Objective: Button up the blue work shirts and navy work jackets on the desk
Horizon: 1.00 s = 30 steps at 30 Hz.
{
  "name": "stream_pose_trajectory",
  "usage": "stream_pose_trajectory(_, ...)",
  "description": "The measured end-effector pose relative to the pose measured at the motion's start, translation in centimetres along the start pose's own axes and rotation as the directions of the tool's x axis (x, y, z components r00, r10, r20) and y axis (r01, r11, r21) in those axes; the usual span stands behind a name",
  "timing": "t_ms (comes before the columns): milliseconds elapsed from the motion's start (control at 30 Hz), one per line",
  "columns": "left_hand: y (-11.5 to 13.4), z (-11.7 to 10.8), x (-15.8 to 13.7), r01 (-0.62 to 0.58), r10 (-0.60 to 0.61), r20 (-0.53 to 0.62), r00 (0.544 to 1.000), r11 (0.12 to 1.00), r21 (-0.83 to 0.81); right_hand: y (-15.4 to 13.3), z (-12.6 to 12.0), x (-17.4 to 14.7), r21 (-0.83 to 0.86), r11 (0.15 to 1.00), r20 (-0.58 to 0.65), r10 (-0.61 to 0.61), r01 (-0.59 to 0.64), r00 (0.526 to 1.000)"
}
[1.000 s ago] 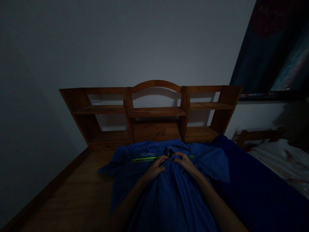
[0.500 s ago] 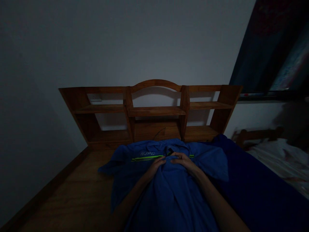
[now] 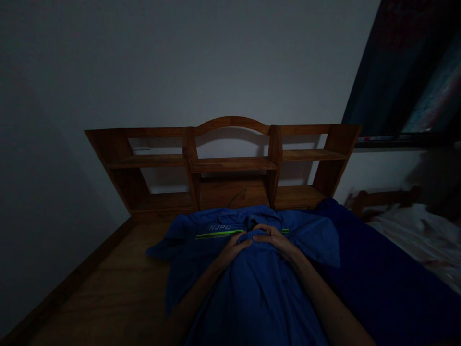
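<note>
A blue short-sleeved jacket (image 3: pixel 196 250) with "NJPC" lettering and yellow-green stripes lies spread out below the headboard. Over its middle, blue trousers (image 3: pixel 252 283) bunch up toward me, or possibly another part of the same clothing; the dim light blurs the join. My left hand (image 3: pixel 232 247) pinches the gathered edge of this cloth from the left. From the right, my right hand (image 3: pixel 273 239) grips the same edge, thumb below and fingers on top. A small gap separates the two hands. Some fingertips disappear into the folds.
A wooden headboard with shelves (image 3: pixel 234 165) stands against the pale wall (image 3: pixel 230 62). Bare wooden bed boards (image 3: pixel 108 288) extend at left. Dark blue bedding (image 3: pixel 378 283) covers the right side. Farther right are pale, rumpled bedding (image 3: pixel 425 230) and a dark curtain (image 3: pixel 382 81).
My left thumb has shifted slightly right along the gathered edge, and the cloth between my hands is bunched a little more. The spread jacket stays in place.
</note>
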<state>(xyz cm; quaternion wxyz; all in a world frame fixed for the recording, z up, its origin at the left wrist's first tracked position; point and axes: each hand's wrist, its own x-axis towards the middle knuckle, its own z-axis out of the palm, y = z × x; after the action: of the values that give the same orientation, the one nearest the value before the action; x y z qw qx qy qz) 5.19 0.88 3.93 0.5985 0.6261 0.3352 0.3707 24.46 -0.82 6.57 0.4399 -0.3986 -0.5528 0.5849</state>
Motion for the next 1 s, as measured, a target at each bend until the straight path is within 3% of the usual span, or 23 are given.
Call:
stream_pose_trajectory(367,-0.3,0.7,0.4,-0.200,0.217,-0.055,0.975,0.955,0.219,0.4,-0.4,0.2,-0.135,0.990,0.022,-0.029,0.032,0.999)
stream_pose_trajectory(533,-0.5,0.0,0.6,-0.121,0.124,-0.011,0.992,0.980,0.158,-0.1,-0.1,-0.1,-0.165,0.985,0.068,-0.031,0.042,0.997)
stream_pose_trajectory(767,-1.6,-0.4,1.1,0.063,-0.060,0.020,0.998,0.987,-0.145,0.0,0.0,-0.3,-0.083,0.996,0.123,0.041,-0.031,0.992)
stream_pose_trajectory(1000,-1.8,-0.4,1.2,0.041,-0.034,0.038,0.999,0.979,-0.199,0.3,-0.1,-0.4,-0.021,0.997,0.138,0.076,-0.074,0.988)
